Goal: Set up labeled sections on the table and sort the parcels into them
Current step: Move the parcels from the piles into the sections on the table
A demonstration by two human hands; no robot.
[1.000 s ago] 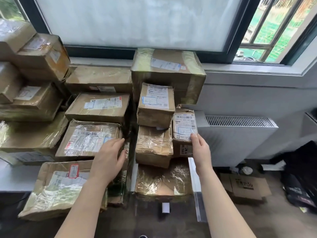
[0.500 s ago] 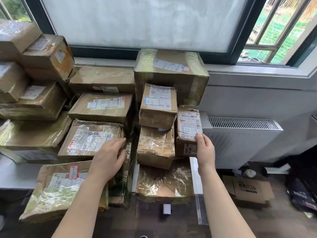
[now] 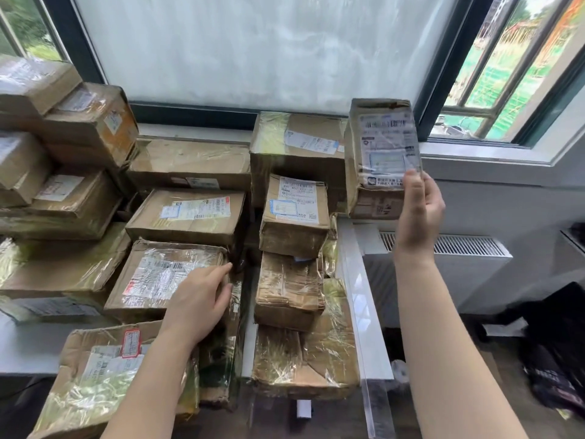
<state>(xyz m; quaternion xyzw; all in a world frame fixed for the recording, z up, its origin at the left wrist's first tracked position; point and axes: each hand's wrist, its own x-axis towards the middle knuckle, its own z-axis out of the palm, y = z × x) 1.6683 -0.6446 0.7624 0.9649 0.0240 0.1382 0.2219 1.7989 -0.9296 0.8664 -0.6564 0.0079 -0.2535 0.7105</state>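
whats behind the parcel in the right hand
The parcel held up by the right hand hides the right end of a big tape-wrapped box on the pile; the windowsill and frosted pane show around it.

glossy taped cardboard parcels (image 3: 186,213)
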